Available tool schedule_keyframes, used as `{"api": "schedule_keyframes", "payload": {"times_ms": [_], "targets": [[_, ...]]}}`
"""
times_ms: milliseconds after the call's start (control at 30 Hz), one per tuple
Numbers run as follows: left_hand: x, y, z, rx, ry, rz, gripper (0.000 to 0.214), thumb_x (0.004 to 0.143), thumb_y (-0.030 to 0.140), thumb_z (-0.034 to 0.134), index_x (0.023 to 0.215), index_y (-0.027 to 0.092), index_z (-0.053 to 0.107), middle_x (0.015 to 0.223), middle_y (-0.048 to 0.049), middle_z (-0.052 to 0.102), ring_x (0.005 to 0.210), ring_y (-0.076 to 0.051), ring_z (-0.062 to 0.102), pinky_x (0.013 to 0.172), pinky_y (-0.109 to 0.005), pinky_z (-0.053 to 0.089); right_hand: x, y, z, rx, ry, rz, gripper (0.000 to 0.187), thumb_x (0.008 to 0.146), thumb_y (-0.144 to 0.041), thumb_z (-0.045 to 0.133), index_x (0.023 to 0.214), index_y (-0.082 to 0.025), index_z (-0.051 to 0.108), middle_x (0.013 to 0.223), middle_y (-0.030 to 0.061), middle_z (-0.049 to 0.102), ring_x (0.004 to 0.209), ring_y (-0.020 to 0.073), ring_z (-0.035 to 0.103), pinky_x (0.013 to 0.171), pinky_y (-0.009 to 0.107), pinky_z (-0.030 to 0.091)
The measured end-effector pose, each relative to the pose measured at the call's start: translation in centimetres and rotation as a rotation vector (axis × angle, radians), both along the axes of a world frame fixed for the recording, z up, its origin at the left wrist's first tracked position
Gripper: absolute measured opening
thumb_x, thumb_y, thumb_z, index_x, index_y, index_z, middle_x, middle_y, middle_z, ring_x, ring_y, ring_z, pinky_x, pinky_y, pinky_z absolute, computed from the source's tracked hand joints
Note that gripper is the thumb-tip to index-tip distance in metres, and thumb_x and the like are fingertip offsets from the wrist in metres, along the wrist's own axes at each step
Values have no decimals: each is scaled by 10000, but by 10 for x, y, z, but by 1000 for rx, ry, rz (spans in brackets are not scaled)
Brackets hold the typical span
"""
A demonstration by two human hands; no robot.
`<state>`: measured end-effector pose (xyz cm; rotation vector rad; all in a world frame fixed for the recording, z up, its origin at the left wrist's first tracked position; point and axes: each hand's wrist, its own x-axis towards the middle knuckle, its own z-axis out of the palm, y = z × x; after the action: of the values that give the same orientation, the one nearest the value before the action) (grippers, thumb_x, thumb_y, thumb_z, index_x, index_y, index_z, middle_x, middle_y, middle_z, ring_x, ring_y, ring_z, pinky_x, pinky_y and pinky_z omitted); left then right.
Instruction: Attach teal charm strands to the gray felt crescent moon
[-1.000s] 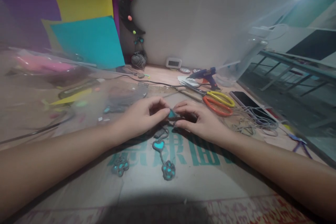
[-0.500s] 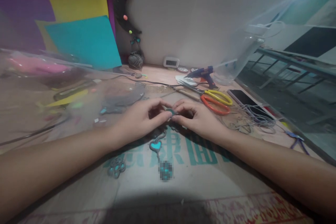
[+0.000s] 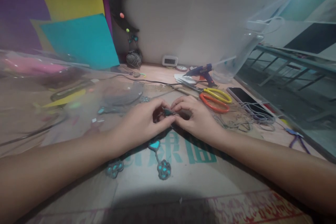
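My left hand (image 3: 148, 120) and my right hand (image 3: 196, 117) meet over the printed work surface, fingertips closed on a small teal-and-grey piece (image 3: 167, 112). Its exact shape is mostly hidden behind the fingers. Just below the hands lies a teal heart charm (image 3: 154, 145) with grey edging, joined by a grey cord to a flower-like or paw-like charm (image 3: 164, 169). A similar grey-and-teal charm (image 3: 114, 168) rests below my left wrist, partly covered by the forearm.
Orange-and-yellow-handled scissors (image 3: 214, 101) and a glue gun (image 3: 201, 71) lie beyond my right hand. Farther right are a phone (image 3: 245, 99) and tangled grey cord (image 3: 262, 117). At the back stand a small white digital clock (image 3: 169, 60) and a grey yarn ball (image 3: 133, 58). Coloured sheets (image 3: 78, 42) lean left.
My left thumb has shifted right, across to the right thumb, and the teal piece sits deeper in the left fingers at a different angle. The charms on the surface stay put.
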<state>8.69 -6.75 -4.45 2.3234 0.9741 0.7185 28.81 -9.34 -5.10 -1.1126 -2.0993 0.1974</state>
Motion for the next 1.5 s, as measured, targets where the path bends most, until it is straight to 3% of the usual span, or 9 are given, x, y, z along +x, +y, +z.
{"api": "schedule_keyframes", "payload": {"times_ms": [367, 500, 600, 700, 800, 1000, 1500], "targets": [[2, 1, 1, 15, 14, -6, 181, 910, 365, 551, 901, 203, 630, 710, 41, 634, 605, -133, 539, 564, -255, 370, -2, -1, 2, 2, -25, 17, 98, 839, -119, 680, 765, -180, 660, 884, 46, 704, 867, 190, 627, 814, 369, 455], [0, 2, 2, 1, 20, -51, 188, 909, 353, 545, 858, 193, 630, 724, 30, 642, 632, -138, 554, 566, -253, 373, 0, -2, 5, -154, -11, 24, 74, 826, -201, 747, 837, -178, 678, 856, 37, 692, 839, 184, 617, 776, 343, 472], [-4, 3, 3, -35, 3, -49, 210, 921, 372, 539, 869, 192, 634, 744, 23, 651, 639, -137, 553, 570, -250, 379, 5, -4, 8, -276, 5, 19, 183, 819, -245, 754, 974, -187, 677, 937, 48, 705, 892, 196, 626, 774, 335, 494], [-6, 4, 5, -93, -38, -49, 221, 933, 377, 528, 885, 191, 636, 769, 15, 667, 661, -138, 563, 584, -247, 393, 9, -6, 9, -256, 20, 58, 70, 891, -207, 643, 952, -200, 676, 955, 45, 713, 928, 190, 635, 848, 356, 490], [-6, 6, 6, -126, -58, -67, 209, 931, 353, 529, 859, 188, 636, 765, 11, 669, 671, -139, 569, 587, -244, 397, 10, -6, 9, -267, 43, 95, 108, 921, -190, 589, 864, -202, 680, 909, 39, 710, 887, 178, 641, 850, 358, 493], [-6, 6, 4, -110, -45, -64, 233, 933, 387, 537, 875, 185, 637, 748, 18, 647, 645, -129, 555, 578, -240, 392, 8, -6, 10, -270, 73, 93, 42, 876, -260, 684, 884, -222, 699, 942, 38, 723, 922, 192, 649, 846, 360, 499], [-7, 4, 5, -107, -32, -166, 224, 927, 386, 539, 879, 191, 637, 757, 10, 625, 671, -134, 535, 602, -254, 399, 8, -7, 9, -243, 140, 90, 118, 917, -239, 608, 818, -201, 660, 872, 37, 712, 858, 178, 653, 815, 346, 499]]}}
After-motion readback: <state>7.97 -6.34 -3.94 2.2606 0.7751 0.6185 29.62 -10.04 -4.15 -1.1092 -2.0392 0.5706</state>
